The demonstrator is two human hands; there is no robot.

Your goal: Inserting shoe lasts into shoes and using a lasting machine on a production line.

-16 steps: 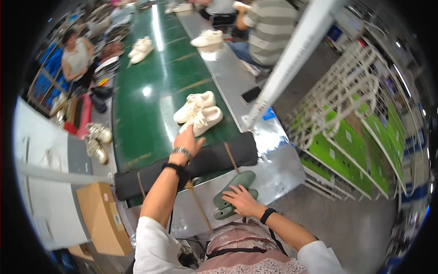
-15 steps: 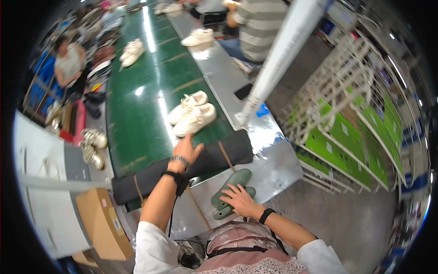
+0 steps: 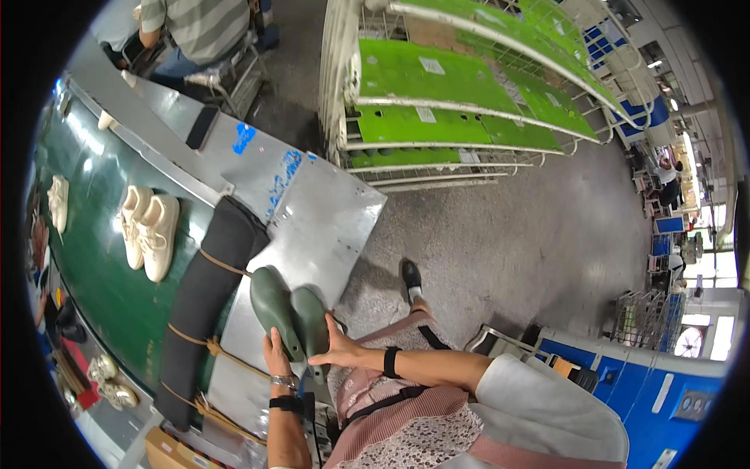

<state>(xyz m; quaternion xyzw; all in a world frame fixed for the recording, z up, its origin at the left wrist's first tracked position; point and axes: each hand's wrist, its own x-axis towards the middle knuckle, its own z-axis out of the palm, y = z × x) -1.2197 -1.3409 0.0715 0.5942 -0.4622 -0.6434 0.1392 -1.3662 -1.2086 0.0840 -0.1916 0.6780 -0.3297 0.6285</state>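
open room over metal tabletop (image 3: 324, 234), black roll (image 3: 199, 305) between lasts (image 3: 272, 301) and belt (image 3: 101, 270)

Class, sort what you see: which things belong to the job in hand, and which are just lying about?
Job in hand, probably:
green shoe lasts, held by the left hand and right hand
cream shoes on the green belt

Seemingly just lying about:
dark phone-like slab
cardboard box
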